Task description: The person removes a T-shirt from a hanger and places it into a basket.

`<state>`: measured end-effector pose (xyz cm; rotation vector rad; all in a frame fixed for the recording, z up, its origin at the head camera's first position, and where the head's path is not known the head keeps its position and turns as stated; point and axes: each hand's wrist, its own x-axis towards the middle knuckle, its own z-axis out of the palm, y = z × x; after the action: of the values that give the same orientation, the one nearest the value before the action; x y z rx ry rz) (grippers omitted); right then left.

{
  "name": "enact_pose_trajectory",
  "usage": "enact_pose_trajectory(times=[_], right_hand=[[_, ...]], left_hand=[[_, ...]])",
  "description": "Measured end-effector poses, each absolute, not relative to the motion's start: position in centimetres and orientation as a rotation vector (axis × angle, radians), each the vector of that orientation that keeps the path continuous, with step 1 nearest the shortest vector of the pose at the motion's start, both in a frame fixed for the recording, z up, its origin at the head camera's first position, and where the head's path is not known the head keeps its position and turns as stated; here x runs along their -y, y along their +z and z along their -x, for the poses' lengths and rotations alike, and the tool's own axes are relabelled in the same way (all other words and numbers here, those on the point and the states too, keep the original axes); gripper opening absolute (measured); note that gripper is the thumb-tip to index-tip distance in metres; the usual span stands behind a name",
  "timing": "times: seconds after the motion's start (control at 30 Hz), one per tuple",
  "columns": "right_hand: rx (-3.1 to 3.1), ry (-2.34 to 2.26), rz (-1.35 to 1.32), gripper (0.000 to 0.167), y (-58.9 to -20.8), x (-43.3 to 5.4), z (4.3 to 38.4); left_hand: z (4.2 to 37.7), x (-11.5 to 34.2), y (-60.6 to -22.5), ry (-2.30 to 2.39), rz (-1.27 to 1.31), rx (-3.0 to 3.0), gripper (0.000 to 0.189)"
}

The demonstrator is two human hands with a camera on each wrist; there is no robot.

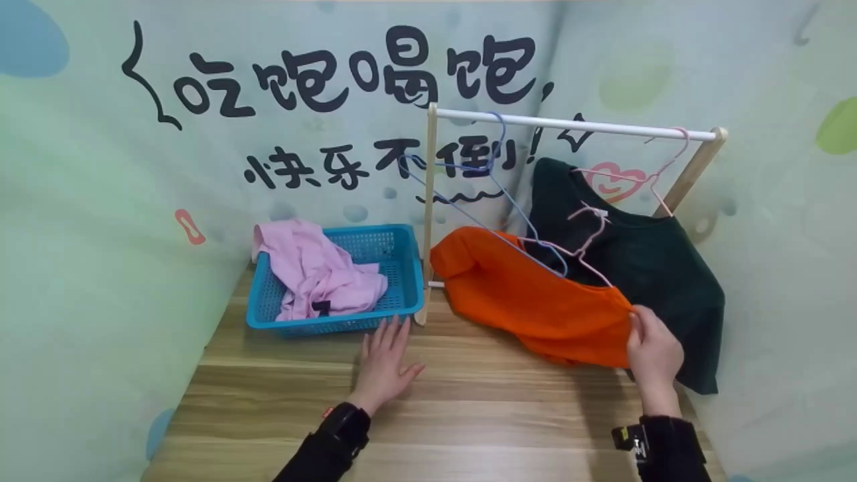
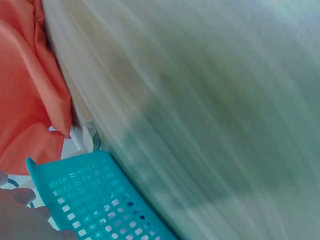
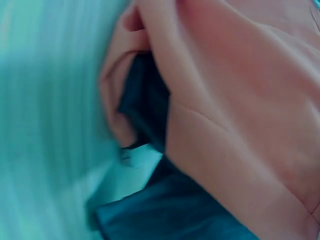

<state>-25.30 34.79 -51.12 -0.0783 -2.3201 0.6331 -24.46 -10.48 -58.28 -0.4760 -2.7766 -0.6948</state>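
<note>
My right hand (image 1: 656, 351) pinches the edge of an orange garment (image 1: 542, 301) near its neckline. A pink hanger (image 1: 581, 253) sits in the garment's neck opening, its hook below the rack's rod. In the right wrist view the orange cloth (image 3: 235, 100) fills much of the picture, with dark green cloth (image 3: 170, 210) below it. My left hand (image 1: 385, 365) has its fingers spread, fingertips at the front rim of a blue plastic basket (image 1: 335, 323). The left wrist view shows those fingers (image 2: 25, 215) beside the basket's perforated wall (image 2: 95, 195).
A wooden rack with a white rod (image 1: 576, 125) stands at the back. On it hang a blue hanger (image 1: 515, 201) and a dark green shirt (image 1: 696, 294) on another pink hanger (image 1: 669, 161). Pink cloth (image 1: 321, 268) lies in the basket. Printed fabric walls (image 1: 100, 221) enclose the wooden table (image 1: 469, 415).
</note>
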Motion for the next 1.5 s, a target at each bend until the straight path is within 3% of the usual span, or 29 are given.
enact_pose_trajectory(times=[0.47,0.8,1.0,1.5], right_hand=[[2.276,0.628,0.024,0.009,-55.7,-36.0,22.8],[2.207,0.523,-0.218,0.01,-57.0,-35.9,22.2],[2.111,0.452,-0.43,0.044,-57.0,-34.9,22.9],[2.116,0.364,-0.587,0.042,-55.3,-34.6,23.6]], left_hand=[[23.2,9.8,-59.9,-0.682,0.479,2.815,0.089],[23.1,8.3,-59.3,-0.716,0.499,2.824,0.088],[23.0,6.5,-57.5,-0.732,0.55,2.78,0.09],[23.2,1.9,-53.3,-0.766,0.719,2.676,0.084]])
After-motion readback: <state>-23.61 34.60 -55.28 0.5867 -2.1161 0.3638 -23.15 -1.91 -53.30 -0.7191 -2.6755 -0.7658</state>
